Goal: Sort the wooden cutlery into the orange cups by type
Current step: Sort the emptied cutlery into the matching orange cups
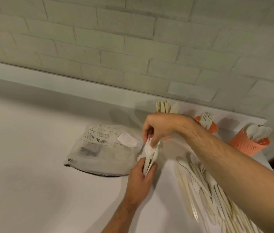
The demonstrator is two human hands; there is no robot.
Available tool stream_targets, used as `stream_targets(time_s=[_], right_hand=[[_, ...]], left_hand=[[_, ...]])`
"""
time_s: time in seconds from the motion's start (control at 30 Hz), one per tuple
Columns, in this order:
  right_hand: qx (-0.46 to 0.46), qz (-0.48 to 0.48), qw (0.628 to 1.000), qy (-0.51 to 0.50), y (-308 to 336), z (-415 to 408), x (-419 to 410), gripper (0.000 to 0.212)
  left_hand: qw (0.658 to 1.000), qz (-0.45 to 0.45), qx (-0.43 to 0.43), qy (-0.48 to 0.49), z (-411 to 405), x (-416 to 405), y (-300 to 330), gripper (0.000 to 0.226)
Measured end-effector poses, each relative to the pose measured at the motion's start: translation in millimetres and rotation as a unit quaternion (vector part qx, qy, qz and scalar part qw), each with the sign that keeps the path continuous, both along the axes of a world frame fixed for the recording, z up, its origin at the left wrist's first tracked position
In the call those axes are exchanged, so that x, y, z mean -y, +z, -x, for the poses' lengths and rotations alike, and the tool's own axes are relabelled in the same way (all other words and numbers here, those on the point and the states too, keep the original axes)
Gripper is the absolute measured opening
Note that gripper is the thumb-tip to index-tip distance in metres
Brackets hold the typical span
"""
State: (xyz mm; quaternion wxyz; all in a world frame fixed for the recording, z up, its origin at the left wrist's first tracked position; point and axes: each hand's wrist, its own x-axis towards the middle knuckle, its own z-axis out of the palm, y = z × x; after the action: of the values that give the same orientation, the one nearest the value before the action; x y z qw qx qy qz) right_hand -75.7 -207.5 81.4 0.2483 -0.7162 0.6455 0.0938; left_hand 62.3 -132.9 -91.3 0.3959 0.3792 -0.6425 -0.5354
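Loose cutlery [205,187] lies under your forearm; your left hand [140,179] and right hand [156,128] both pinch a spoon bundle [150,154], which could fan and spill.

Dim warm light, soft shadows, wide-angle edge distortion.

- One view only, head-worn, wide-angle; nothing shared with a second camera.
- Looks forward and down from above the white table [32,165], close over it.
- Horizon tilted: table's far edge runs from 9 o'clock down toward 3 o'clock.
- Brick wall [133,39] fills the upper half, 12 o'clock.
- Both forearms enter from 5 o'clock; left hand [141,179] and right hand [158,126] meet just right of centre, near the lens.
- Orange cups [249,145] sit at 3 o'clock, by the frame's right edge.
- Straight lines bow toward the margins.
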Motion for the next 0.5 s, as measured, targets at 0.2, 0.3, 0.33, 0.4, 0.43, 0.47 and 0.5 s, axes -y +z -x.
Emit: stream_targets(time_s=[0.2,0.3,0.33,0.4,0.43,0.47,0.5], right_hand=[[0.033,0.082,0.996,0.004,-2.1,0.4,-5.8,0.015],[0.062,0.1,0.993,-0.021,-9.6,-2.7,-12.5,0.015],[0.067,0.094,0.993,-0.025,-12.9,-3.0,-15.0,0.015],[0.094,0.089,0.991,-0.037,-19.5,-1.3,-22.7,0.018],[0.127,0.099,0.985,-0.057,-22.9,0.6,-27.1,0.019],[0.173,0.117,0.974,-0.084,-26.8,2.5,-32.1,0.019],[0.222,0.14,0.958,-0.114,-31.8,4.3,-37.0,0.019]], left_hand=[[1.0,0.001,0.006,0.018,0.0,2.5,-1.2,0.011],[1.0,0.011,0.0,0.02,0.7,3.2,-3.3,0.006],[1.0,0.015,-0.001,0.02,0.9,3.3,-4.3,0.006],[1.0,0.023,-0.006,0.018,1.2,2.4,-4.7,0.006],[0.999,0.027,-0.01,0.018,1.7,2.5,-4.7,0.007],[0.999,0.029,-0.013,0.019,2.1,3.0,-5.5,0.008],[0.999,0.029,-0.014,0.019,2.6,4.0,-7.4,0.009]])
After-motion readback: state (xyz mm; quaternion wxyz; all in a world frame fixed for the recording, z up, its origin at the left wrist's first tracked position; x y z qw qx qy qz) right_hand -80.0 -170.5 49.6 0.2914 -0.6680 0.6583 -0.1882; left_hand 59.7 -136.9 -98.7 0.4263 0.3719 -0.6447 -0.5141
